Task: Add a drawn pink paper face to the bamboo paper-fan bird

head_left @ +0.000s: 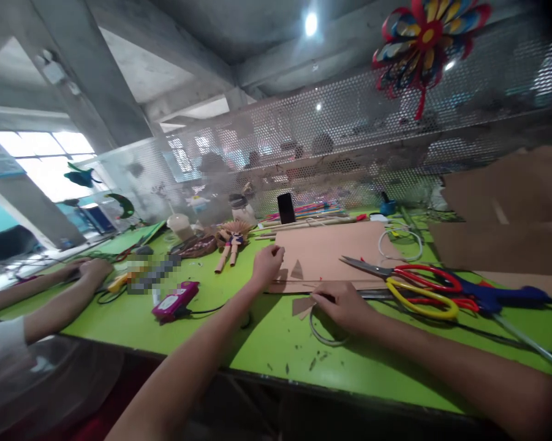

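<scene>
My left hand (267, 267) is closed with bent fingers at the left edge of a flat sheet of brown cardboard (331, 245). What its fingertips hold, if anything, is too small to make out. A small brown cardboard triangle (297, 269) lies on the sheet beside it. In front of the sheet, the fingers of my right hand (342, 305) are pinched together. Small brown cardboard scraps (302, 306) touch or nearly touch those fingertips. Partly under this hand is a pale ring (325, 338). Scissors with red and yellow handles (420, 300) lie to its right, blades pointing left.
A blue glue gun (491, 298) with its cable lies at the right, near large brown cardboard sheets (500, 208). Left of me are a magenta device (175, 302), a straw-hatted figure (232, 242) and another person's hand (96, 268). A phone (285, 208) stands behind.
</scene>
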A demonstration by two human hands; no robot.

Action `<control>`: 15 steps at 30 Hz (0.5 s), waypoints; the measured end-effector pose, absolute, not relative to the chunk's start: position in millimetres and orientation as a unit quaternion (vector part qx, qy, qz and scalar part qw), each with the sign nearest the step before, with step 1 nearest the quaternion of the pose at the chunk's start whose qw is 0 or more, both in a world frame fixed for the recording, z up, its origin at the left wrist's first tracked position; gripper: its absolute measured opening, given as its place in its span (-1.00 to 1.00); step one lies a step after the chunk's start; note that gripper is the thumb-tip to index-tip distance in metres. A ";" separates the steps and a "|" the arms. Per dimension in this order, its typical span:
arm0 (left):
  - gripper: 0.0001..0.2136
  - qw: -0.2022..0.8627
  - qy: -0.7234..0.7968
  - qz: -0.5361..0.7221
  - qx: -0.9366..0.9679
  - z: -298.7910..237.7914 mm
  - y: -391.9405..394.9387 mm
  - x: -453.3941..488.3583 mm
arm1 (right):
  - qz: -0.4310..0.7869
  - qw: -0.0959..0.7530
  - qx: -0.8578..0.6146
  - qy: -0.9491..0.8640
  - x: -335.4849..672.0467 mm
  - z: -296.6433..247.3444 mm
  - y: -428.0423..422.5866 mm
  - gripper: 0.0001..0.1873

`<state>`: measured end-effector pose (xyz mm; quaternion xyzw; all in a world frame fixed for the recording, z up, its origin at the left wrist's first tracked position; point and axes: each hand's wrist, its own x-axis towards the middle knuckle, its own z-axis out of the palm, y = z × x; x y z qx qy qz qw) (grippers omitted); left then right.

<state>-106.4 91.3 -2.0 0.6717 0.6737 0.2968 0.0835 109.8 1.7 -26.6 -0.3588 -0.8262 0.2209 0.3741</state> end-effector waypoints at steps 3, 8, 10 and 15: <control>-0.70 0.104 0.635 0.334 0.689 8.1 98.5 -85.9 | 0.207 0.401 -0.383 -0.806 114.3 -16.7 3.5 -0.69; -0.73 0.141 0.569 0.380 0.716 9.9 100.2 -61.1 | 0.197 0.421 -0.448 -0.764 137.1 1.9 27.5 -0.63; -0.74 0.156 0.540 0.393 0.728 3.9 95.9 -55.4 | 0.201 0.401 -0.471 -0.760 147.2 4.2 40.0 -0.58; -0.74 0.176 0.480 0.411 0.754 -8.7 83.9 -54.9 | 0.185 0.295 -0.473 -0.809 156.9 0.0 45.7 -0.64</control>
